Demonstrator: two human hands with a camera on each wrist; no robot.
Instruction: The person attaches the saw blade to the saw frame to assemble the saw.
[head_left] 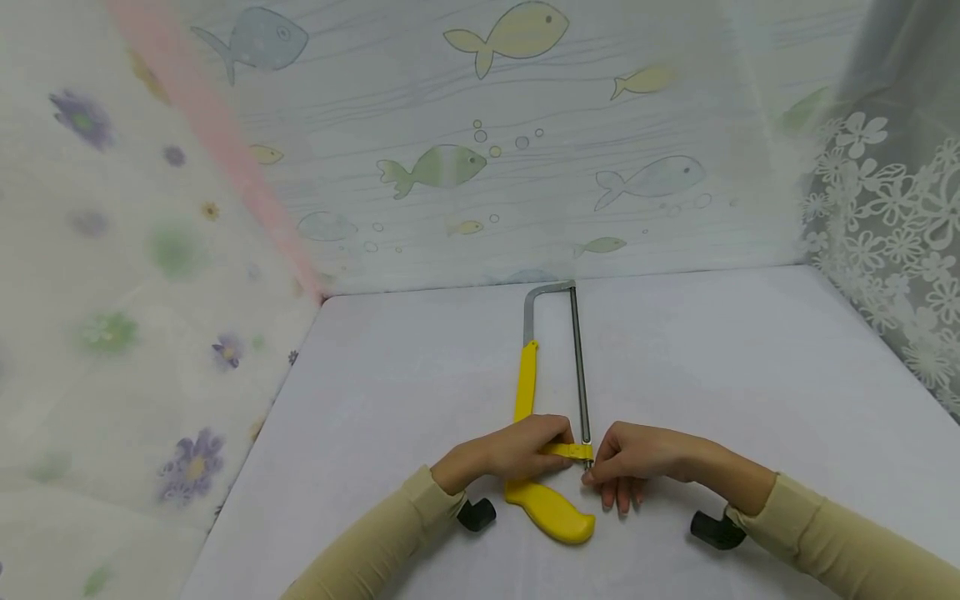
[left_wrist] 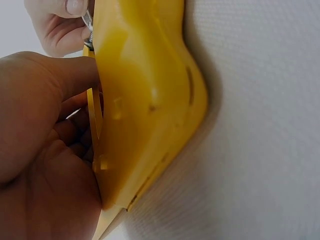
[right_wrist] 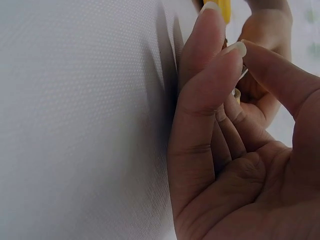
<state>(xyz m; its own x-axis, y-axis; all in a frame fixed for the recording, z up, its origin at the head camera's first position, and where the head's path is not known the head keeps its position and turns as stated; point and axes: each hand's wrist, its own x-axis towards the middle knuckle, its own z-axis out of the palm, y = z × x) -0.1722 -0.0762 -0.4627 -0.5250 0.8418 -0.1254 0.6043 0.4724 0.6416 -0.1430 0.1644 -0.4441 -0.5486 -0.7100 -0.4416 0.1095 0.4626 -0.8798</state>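
Note:
A hacksaw with a yellow handle and a grey metal front bow lies on the white table, its blade on the right side. My left hand grips the yellow frame just above the handle, fingers curled round its crosspiece. Close against the handle in the left wrist view, the left thumb presses on the yellow part. With thumb and forefinger my right hand pinches the small silver wing nut at the blade's near end. In the right wrist view its fingers mostly hide that nut.
The white tabletop stretches round the saw. A fish-print curtain hangs along the back edge, with a flowered sheet on the left and lace on the right. Black wrist cameras sit under both cuffs.

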